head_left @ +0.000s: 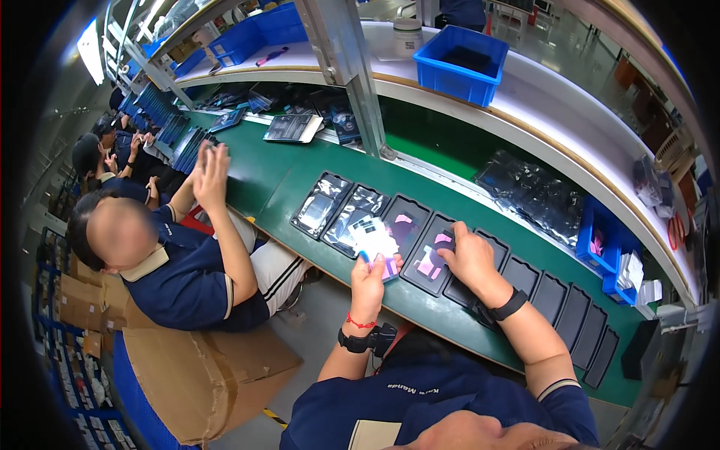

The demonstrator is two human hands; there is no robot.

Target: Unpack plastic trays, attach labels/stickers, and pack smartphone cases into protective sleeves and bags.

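My left hand is closed on a small stack of glossy white and pink sheets, held over the near edge of the row of trays. Glare washes out much of their surface. A blue tip shows at the thumb. Over a black tray with pink pieces in it, my right hand reaches down with thumb and fingers apart, its fingertips by the pieces. Left of it, another black tray also holds a pink piece. Two trays further left carry clear film, one of them a film-wrapped tray.
Several bare black trays continue to the right on the green bench. Blue bins stand at the right, and clear bags lie behind. A shelf above bears a blue bin. A co-worker sits left, hands raised, near a cardboard box.
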